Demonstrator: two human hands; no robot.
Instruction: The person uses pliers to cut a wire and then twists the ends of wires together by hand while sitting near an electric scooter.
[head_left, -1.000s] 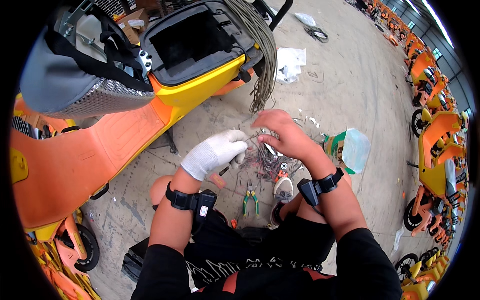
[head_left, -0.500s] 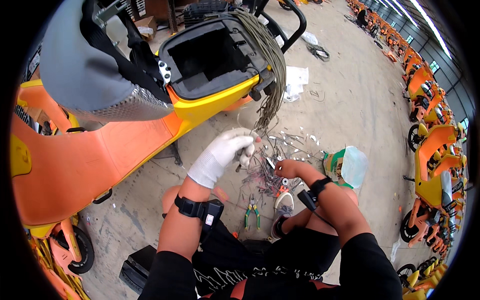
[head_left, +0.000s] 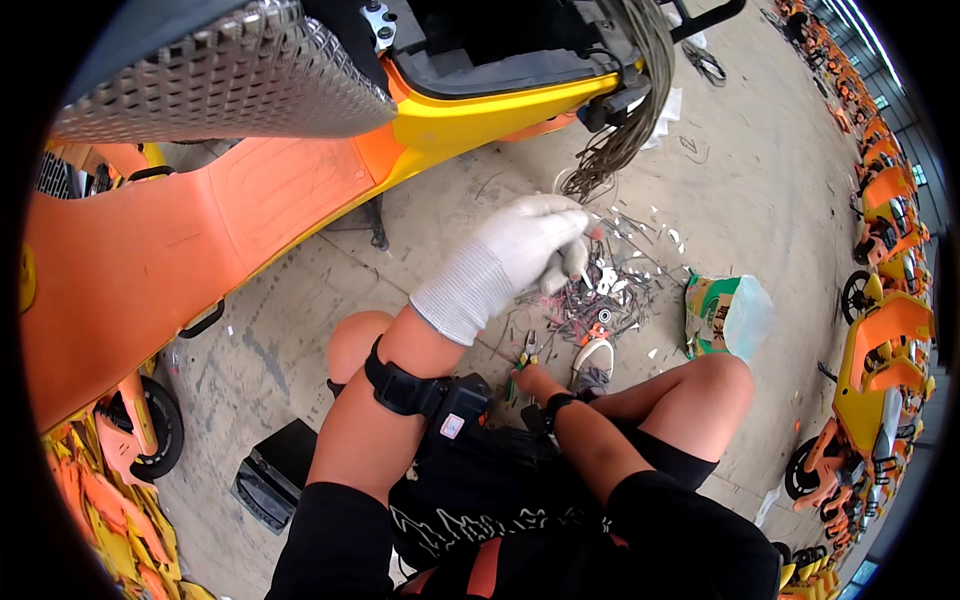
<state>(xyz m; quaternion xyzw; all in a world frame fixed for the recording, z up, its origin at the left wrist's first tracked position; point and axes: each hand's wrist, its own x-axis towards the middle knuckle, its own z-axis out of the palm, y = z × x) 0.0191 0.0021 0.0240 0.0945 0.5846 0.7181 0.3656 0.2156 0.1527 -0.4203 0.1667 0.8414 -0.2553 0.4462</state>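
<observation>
Right hand [head_left: 535,380] has gone down and left since the earlier frame: it was over the messy bits, and now it is at the pliers [head_left: 530,350]. Its fingers are bent by the green handles and look like they touch them. I cannot tell if they are squeezed tight, as the hand hides part of the handles.

The pliers are low in the middle of the frame, just to the left of the right hand's fingers. Their long way runs up and a little to the right, with the nose at the top and the handles at the bottom. The right hand is the near one.

Higher up, near the middle, is the left hand [head_left: 530,245] in a white glove [head_left: 465,292]. Its fingers curl in close together; I cannot tell what they pinch. The nose of the pliers points up toward the wire bits [head_left: 575,312], below and right of the glove. Past the glove, toward the top, a bunch of long wires [head_left: 640,120] hangs off the yellow and orange scooter [head_left: 500,115].
</observation>
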